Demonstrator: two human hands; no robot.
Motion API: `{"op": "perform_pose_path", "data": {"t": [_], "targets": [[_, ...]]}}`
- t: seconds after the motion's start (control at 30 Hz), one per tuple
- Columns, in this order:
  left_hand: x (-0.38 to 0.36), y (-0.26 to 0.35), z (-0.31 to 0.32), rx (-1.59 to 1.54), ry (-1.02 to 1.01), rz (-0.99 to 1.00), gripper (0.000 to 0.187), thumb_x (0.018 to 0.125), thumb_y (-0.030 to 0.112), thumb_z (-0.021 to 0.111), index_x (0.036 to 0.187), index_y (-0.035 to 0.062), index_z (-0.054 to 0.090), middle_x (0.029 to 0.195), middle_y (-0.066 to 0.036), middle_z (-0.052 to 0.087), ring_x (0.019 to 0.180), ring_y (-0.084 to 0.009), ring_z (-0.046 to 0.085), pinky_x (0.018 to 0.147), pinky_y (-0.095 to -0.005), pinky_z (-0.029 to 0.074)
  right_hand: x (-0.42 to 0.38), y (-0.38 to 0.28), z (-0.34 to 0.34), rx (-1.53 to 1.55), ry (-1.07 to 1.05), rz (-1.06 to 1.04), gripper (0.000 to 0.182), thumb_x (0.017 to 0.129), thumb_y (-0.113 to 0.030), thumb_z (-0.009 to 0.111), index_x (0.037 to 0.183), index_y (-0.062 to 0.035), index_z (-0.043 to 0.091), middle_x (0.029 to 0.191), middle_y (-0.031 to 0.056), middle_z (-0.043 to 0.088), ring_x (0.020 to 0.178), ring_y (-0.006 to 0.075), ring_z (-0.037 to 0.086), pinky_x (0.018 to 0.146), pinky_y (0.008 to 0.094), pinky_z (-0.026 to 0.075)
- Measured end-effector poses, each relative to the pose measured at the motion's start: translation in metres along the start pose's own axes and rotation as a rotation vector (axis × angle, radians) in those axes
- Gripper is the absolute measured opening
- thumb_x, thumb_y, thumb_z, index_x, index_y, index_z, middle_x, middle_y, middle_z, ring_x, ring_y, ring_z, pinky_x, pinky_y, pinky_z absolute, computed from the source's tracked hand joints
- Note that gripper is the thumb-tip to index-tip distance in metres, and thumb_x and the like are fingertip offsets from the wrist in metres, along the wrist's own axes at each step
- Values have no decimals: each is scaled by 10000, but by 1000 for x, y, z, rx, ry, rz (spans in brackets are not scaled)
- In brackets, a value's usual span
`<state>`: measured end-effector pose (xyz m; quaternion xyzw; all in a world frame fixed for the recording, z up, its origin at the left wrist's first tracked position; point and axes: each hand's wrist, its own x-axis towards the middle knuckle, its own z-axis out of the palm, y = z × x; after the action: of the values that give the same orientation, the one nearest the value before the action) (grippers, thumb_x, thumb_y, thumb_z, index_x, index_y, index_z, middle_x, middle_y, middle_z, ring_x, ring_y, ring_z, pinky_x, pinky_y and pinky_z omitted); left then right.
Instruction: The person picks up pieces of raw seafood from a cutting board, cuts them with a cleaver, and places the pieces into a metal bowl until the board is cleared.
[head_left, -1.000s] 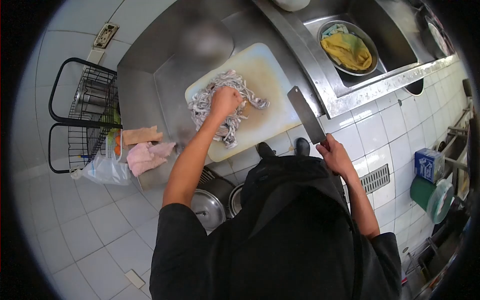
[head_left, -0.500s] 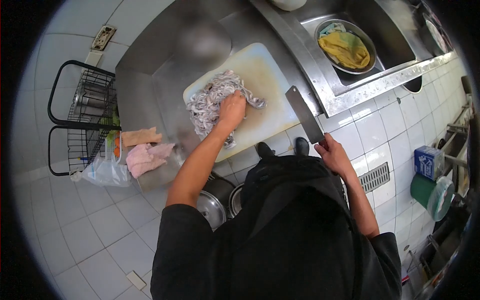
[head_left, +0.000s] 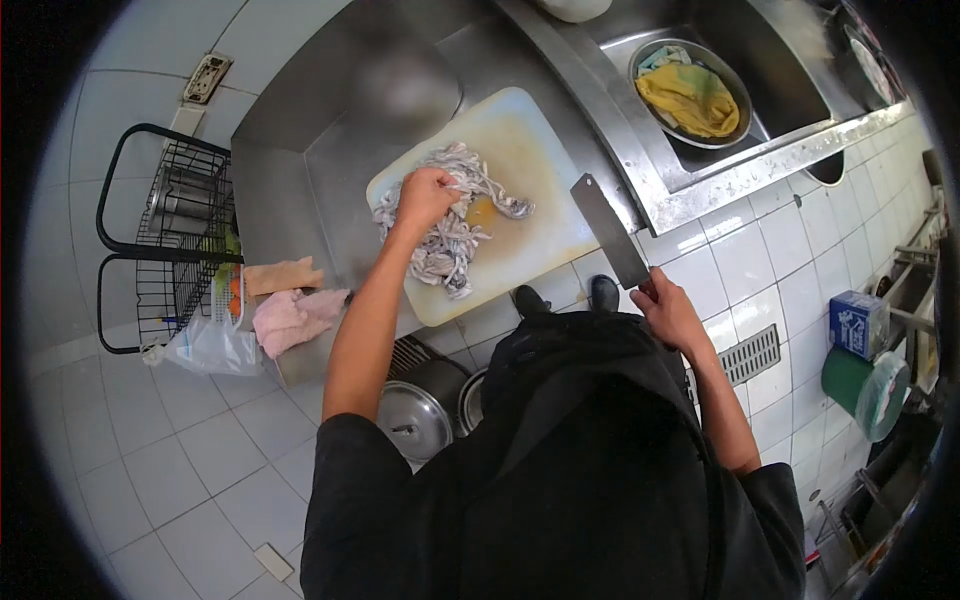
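Strands (head_left: 445,262): greyish-white tangle on the left half of the cutting board (head_left: 545,165), which sits at the near edge of the counter (head_left: 345,185)
Long axis: from the board's far side toward its near left corner, one loose end trailing right
Nearer hand: left grip (head_left: 426,197), over the far part of the tangle, most of which lies nearer the body
Left fingers: curled down at the strands; whether they pinch any, I cannot tell
Right grip (head_left: 672,318): clenched on the knife (head_left: 612,238), blade pointing away beside the board's right edge, well apart from the tangle
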<state>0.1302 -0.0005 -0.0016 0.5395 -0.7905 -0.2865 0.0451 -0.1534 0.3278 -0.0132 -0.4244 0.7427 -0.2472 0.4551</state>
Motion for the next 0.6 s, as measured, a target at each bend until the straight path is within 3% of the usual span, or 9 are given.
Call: {"op": "perform_pose_path", "data": {"t": [0.07, 0.17, 0.27, 0.4, 0.6], "targets": [[-3, 7, -2, 15, 44, -26, 224, 734, 109, 733, 931, 3, 744, 848, -124, 717, 797, -237, 692, 744, -355, 537, 1, 0, 0, -2, -8, 14, 258, 968, -201, 624, 1053, 11, 504, 987, 277, 702, 958, 452, 679, 822, 492, 525], [-3, 1, 11, 184, 344, 338, 227, 732, 116, 764, 945, 41, 747, 950, -129, 684, 913, -308, 676, 842, -418, 537, 1, -2, -2, -6, -20, 30, 254, 971, -199, 622, 1050, 12, 505, 988, 274, 704, 958, 454, 680, 822, 492, 526], [-21, 33, 19, 288, 387, 387, 201, 762, 125, 748, 953, 64, 750, 1030, -136, 653, 992, -325, 646, 890, -443, 519, 2, -2, -1, -6, -19, 23, 251, 972, -196, 620, 1043, 15, 503, 985, 271, 705, 960, 450, 681, 822, 489, 526], [-36, 53, 49, 108, 159, 257, 179, 829, 178, 706, 925, 38, 762, 986, -162, 676, 942, -371, 653, 869, -440, 514, 2, 2, 1, 31, -9, 13, 252, 968, -192, 626, 1037, 15, 501, 984, 271, 705, 972, 441, 682, 828, 485, 526], [-10, 41, 78, 199, 26, 135, 246, 820, 255, 730, 888, 21, 765, 876, -207, 713, 857, -361, 691, 808, -462, 534, 1, -5, -5, 4, -37, 33, 255, 965, -194, 631, 1035, 14, 500, 966, 248, 708, 938, 434, 682, 813, 479, 520]]}}
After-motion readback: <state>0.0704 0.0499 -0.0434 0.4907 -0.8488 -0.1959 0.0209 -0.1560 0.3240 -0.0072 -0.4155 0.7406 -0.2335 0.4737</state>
